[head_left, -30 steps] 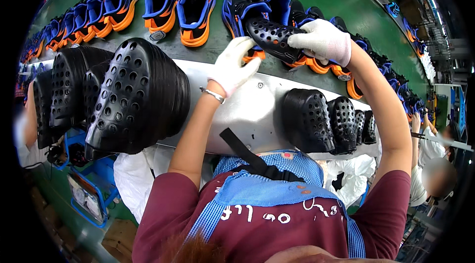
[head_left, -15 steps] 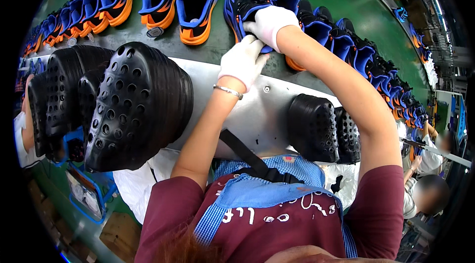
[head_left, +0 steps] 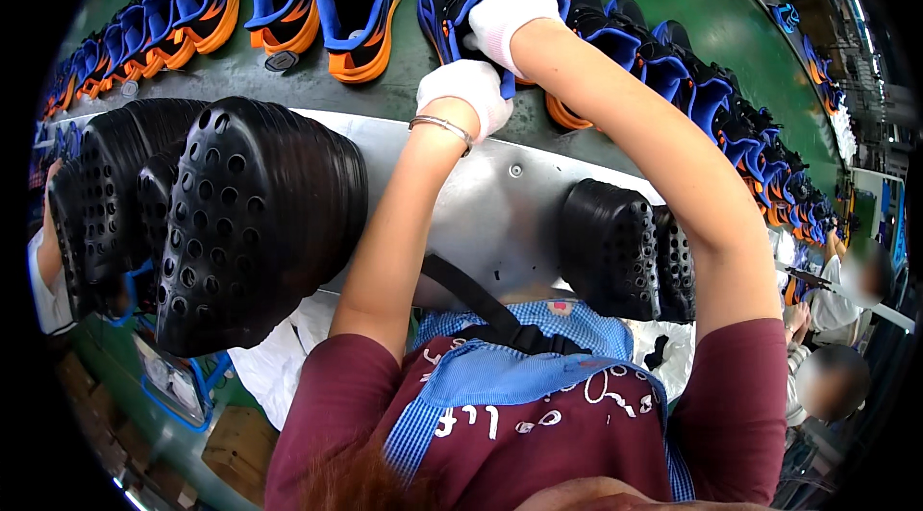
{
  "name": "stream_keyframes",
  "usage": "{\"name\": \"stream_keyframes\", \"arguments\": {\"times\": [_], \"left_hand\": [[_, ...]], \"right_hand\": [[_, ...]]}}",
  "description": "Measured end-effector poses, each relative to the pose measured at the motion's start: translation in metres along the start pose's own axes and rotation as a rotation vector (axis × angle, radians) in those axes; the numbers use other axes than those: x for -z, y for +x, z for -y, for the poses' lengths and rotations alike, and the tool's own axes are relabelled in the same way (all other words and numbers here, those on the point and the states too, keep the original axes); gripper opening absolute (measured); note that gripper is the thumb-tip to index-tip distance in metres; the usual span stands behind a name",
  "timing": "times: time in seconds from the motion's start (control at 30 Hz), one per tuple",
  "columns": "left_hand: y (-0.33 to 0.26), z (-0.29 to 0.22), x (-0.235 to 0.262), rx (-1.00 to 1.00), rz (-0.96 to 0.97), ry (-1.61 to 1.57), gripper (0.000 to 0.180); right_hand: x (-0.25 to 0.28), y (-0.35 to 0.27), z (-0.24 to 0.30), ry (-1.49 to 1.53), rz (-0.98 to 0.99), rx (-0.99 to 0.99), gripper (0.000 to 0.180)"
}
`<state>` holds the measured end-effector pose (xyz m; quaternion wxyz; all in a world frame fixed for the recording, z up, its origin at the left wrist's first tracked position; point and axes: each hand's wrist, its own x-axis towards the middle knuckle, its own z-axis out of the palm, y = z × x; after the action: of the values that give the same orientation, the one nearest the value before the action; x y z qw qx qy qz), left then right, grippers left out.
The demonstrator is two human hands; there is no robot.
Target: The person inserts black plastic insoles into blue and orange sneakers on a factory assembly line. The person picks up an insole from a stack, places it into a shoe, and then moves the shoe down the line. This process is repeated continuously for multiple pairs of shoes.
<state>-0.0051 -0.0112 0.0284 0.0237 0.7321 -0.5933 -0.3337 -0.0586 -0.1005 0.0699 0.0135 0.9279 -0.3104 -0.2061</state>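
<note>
Both my hands wear white gloves and work at one black, blue and orange sneaker [head_left: 444, 0] on the green table, its toe pointing away from me. My right hand [head_left: 514, 23] bends over the shoe's opening and grips the collar; its fingertips are hidden inside or behind it. Close below, at the heel, my left hand [head_left: 463, 93] is curled with fingers closed on the shoe's back edge. A bit of blue lining [head_left: 507, 81] shows beside it. The gloves cover most of the heel.
Similar sneakers [head_left: 361, 6] stand in a row at left; another row [head_left: 663, 69] runs off to the right. Stacked black perforated plastic shoe inserts [head_left: 255, 213] stand on the metal ledge [head_left: 481, 213] at left, with smaller ones [head_left: 615, 247] at right. Co-workers [head_left: 841, 304] are at far right.
My left hand has moved slightly up toward the heel, and its outstretched fingers have curled in. My right hand stays at the collar. The whole view has shifted a little.
</note>
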Motion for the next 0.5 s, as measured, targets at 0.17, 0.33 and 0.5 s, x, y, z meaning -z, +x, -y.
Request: {"name": "stream_keyframes", "arguments": {"times": [0.17, 0.33, 0.5], "left_hand": [[-0.003, 0.002, -0.002, 0.011, -0.039, 0.032, 0.035], [0.001, -0.002, 0.001, 0.014, -0.05, 0.05, 0.037], [0.004, 0.002, -0.002, 0.021, -0.053, 0.048, 0.038]], "right_hand": [[0.017, 0.001, 0.017, -0.084, 0.133, -0.05, 0.027], [0.004, 0.008, 0.006, -0.022, 0.0, -0.017, 0.017], [-0.002, 0.004, 0.006, -0.039, -0.086, -0.005, 0.019]]}}
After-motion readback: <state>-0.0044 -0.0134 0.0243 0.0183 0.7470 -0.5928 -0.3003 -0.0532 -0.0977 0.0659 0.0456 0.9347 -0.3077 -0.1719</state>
